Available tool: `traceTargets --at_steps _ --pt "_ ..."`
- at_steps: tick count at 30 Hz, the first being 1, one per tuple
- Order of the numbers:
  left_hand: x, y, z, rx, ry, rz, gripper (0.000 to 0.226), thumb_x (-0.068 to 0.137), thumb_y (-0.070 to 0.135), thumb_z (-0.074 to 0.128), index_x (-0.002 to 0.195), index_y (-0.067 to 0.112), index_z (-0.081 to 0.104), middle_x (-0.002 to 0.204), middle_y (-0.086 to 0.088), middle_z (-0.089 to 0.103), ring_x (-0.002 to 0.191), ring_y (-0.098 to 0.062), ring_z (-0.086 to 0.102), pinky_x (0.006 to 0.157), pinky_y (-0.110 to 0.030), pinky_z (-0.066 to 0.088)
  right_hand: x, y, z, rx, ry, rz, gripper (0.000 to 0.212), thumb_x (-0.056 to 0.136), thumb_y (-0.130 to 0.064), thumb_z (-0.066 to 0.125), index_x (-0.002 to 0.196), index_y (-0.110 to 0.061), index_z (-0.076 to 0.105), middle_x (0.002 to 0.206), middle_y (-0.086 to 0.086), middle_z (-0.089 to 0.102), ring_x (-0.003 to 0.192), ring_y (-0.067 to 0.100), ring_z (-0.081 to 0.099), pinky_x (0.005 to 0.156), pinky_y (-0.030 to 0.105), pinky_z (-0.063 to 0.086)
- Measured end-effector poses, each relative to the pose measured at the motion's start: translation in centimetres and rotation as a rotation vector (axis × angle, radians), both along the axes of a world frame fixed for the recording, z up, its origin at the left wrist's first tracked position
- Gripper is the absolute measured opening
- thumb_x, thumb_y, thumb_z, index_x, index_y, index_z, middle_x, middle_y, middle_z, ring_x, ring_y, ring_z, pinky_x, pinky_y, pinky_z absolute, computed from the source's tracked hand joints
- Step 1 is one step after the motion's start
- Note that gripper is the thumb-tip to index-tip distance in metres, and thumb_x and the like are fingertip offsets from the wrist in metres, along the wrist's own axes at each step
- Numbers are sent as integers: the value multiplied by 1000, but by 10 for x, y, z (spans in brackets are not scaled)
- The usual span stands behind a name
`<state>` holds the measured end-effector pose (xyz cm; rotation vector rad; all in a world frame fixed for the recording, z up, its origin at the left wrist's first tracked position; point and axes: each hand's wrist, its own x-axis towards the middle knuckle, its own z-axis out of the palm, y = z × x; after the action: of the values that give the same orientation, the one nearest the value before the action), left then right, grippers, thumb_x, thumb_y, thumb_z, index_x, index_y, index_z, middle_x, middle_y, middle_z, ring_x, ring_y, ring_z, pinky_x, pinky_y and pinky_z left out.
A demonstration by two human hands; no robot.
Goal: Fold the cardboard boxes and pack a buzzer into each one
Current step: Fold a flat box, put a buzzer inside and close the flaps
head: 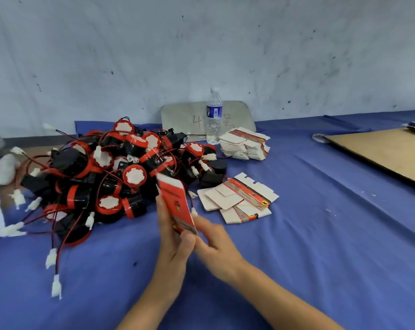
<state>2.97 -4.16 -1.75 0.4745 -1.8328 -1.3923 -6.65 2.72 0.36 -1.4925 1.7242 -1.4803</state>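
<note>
A scuffed grey wall (pixel 225 44) fills the upper half of the frame. Below it, a table (pixel 320 234) under a blue cloth covers the whole lower half. A brown cardboard sheet (pixel 387 153) lies flat at the right edge.

Left of centre is a big tangled pile of buzzers (pixel 101 172). They are black drums with red rims and white faces, and their red and black wires with white plugs spill toward the lower left. A grey board (pixel 182 117) marked with a "4" leans against the wall at upper centre. Just right of it and below is a stack of flat boxes (pixel 244 146), white side up. A few loose flat boxes (pixel 237 198) lie fanned out right of the pile, near the frame's centre.

Both forearms come in from the bottom edge. The left hand (pixel 175 248) is at lower centre. Its thumb is pressed over the lower end of a red box (pixel 175 203) and its fingers (pixel 160 206) are curled behind it, so it holds the box upright above the cloth, just in front of the pile. The right hand (pixel 216 241) is just right of it and blurred. Its fingers reach the box's lower right edge, but I cannot tell whether they grip it.

A clear water bottle (pixel 214 115) stands upright in front of the grey board.
</note>
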Motion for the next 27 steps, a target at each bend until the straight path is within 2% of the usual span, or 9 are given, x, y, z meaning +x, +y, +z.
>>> traceTargets --at_steps 3,5,6,9,13,17,21,24,27 --pt "1 -2 -4 -45 -102 7 104 73 77 38 151 11 18 160 -7 19 148 -21 15 118 -35 24 10 -1 -3 69 -101 93 36 93 -50 40 95 -19 57 77 -5 65 68 21 60 66 37 52" --pt "-2 0 2 -155 -33 28 97 80 80 34 152 22 3 163 5 -3 149 -8 -3 119 -24 16 6 -3 -6 69 -149 112 54 91 -53 45 110 -4 56 93 15 65 83 34 61 79 48 52" --pt "-3 0 4 -168 8 26 98 79 82 37 151 27 0 162 10 -6 149 -6 -5 120 -24 16 5 -3 -6 36 -175 114 54 92 -50 48 121 -6 56 103 9 66 94 27 63 86 43 52" --pt "-5 -4 7 -39 159 56 103 74 75 58 151 38 1 162 8 9 148 -16 16 116 -45 31 0 -4 -1 -103 -282 69 58 89 -37 60 143 -25 40 132 -4 58 123 19 55 103 36 46" --pt "-4 -6 4 48 223 67 101 69 48 72 150 36 13 129 22 56 118 -6 57 84 -19 52 -11 -6 0 -192 -242 -62 71 81 -48 67 142 -47 32 136 -7 54 126 17 53 105 43 45" --pt "-7 -6 0 75 229 77 90 64 45 74 141 33 30 111 27 63 101 1 64 62 -9 51 -16 -7 -2 -220 -267 -93 62 85 -47 63 140 -38 38 128 -15 60 120 14 58 94 33 52" --pt "-3 -5 5 -17 183 59 80 67 41 77 132 61 33 123 23 59 110 -1 61 78 -13 52 -17 -7 -2 -248 -327 -185 38 92 -42 54 127 -30 54 118 -5 67 109 9 63 86 22 52" --pt "1 -6 6 -214 82 -8 84 76 49 70 139 66 18 154 11 33 139 -10 36 104 -25 42 -17 -6 5 -233 -353 -221 27 92 -33 46 107 -21 65 99 -3 69 94 7 63 84 21 50" --pt "1 -3 4 -430 -17 -76 74 84 68 54 144 60 12 161 12 11 147 -2 11 105 -5 25 -18 3 10 -161 -328 -155 28 102 -15 37 110 -4 61 95 -3 69 89 11 57 75 3 44"
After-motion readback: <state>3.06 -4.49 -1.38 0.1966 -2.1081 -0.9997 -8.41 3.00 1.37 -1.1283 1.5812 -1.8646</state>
